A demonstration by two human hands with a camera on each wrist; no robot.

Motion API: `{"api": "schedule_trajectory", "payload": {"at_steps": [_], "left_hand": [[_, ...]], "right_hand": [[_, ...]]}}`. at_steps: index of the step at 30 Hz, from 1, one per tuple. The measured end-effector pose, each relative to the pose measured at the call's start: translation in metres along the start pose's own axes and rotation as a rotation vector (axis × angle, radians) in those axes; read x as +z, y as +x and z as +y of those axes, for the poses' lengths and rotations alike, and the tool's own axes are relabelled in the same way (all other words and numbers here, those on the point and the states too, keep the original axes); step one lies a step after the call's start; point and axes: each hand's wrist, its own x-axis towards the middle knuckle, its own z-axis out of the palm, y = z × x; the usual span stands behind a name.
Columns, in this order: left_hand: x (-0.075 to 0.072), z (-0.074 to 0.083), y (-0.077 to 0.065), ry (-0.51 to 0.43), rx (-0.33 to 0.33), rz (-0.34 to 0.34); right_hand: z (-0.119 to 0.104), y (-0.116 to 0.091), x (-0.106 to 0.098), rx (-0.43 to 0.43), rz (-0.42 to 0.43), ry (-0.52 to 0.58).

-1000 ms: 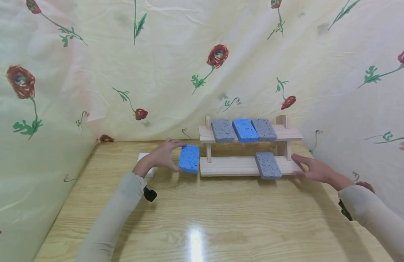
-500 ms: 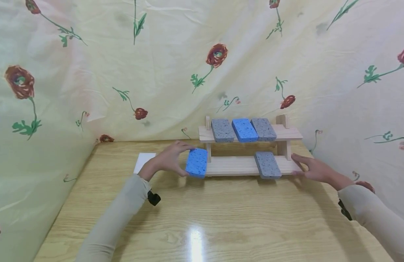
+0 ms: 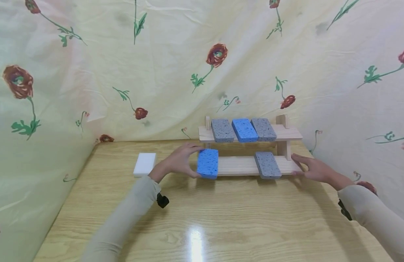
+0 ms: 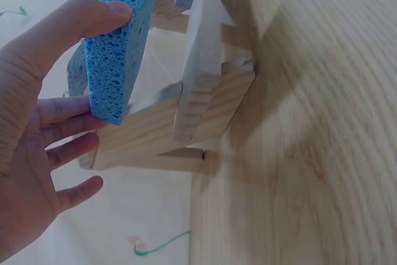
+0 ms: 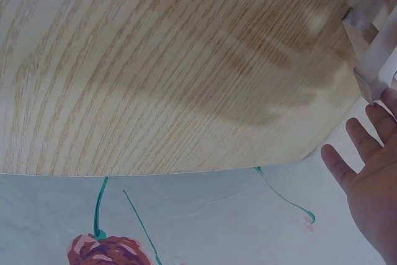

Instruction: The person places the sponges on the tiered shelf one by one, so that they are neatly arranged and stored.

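Note:
My left hand pinches a blue sponge by its edges, thumb on one side and fingers on the other. In the left wrist view the sponge stands out from the fingers, tilted, close to the end of the wooden shelf. The head view has the sponge overlapping the left end of the shelf's lower board. My right hand holds that board's right end, with thumb at the front and forefinger at the back. Its other fingers are spread in the right wrist view.
On the upper board lie a grey sponge, a blue one and another grey sponge. One more grey sponge lies on the lower board. A white block sits on the table, left of the shelf. Flowered cloth hangs behind.
My left hand has carried the blue sponge rightward, from beside the shelf to the lower board's left end. The white block shows more fully. The right hand has stayed put.

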Motion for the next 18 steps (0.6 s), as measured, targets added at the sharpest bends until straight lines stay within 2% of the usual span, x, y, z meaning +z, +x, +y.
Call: {"api": "schedule_trajectory", "payload": {"at_steps": [6, 11, 18], "left_hand": [[0.006, 0.008, 0.008, 0.017, 0.005, 0.024], [0.013, 0.014, 0.017, 0.056, 0.036, 0.053], [0.024, 0.026, 0.030, 0.075, 0.044, 0.046]], "right_hand": [[0.001, 0.000, 0.001, -0.002, 0.001, 0.000], [0.000, 0.000, 0.000, 0.007, -0.008, 0.005], [-0.004, -0.003, -0.002, 0.018, -0.012, 0.009]]}}
